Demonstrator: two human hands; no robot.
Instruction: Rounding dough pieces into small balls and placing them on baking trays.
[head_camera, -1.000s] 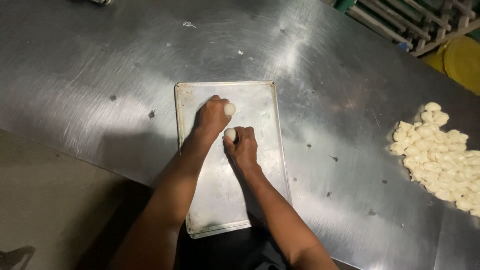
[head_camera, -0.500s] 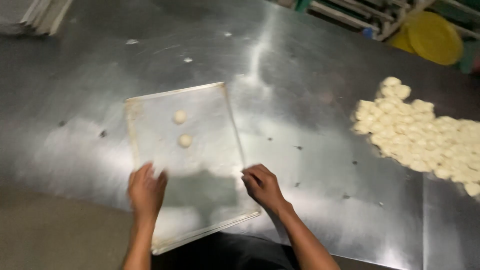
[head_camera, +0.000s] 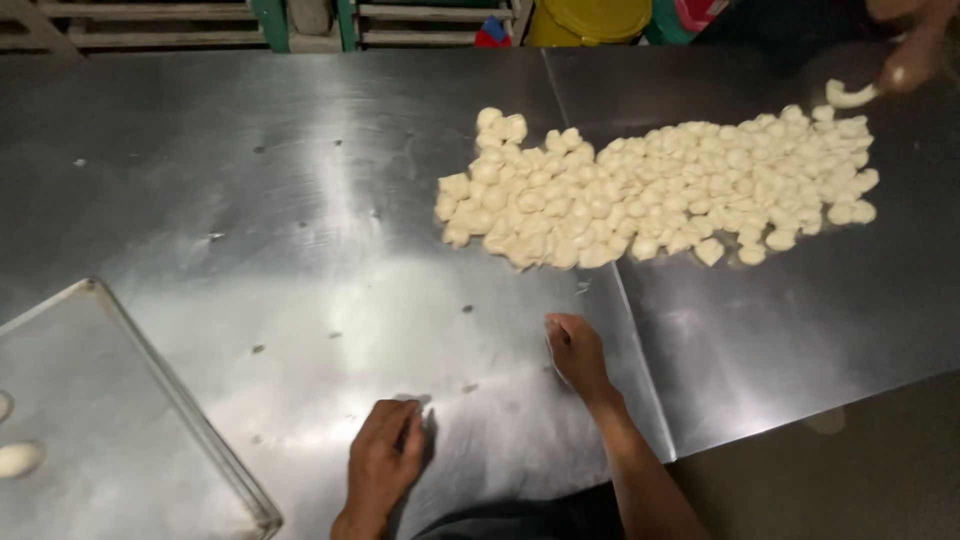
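1. Resting flat on the brushed steel surface (head_camera: 300, 200), the person's left hand (head_camera: 385, 460) and right hand (head_camera: 577, 352) lie empty, fingers loosely together, holding nothing.
2. Ahead of the right hand, well apart from it, spreads a wide heap of small pale dough pieces (head_camera: 650, 190).
3. A shallow rectangular metal tray (head_camera: 120, 440) sits at the near left, just beside the left hand, with two rounded dough balls (head_camera: 18, 458) at its left edge.
4. Another person's hand (head_camera: 905, 50) pinches a dough scrap at the far right corner of the heap.
5. Judged from this, a clean reach goes to the heap's near edge, taking pieces singly so that neighbours do not stick or drag, and clear of the other hand.
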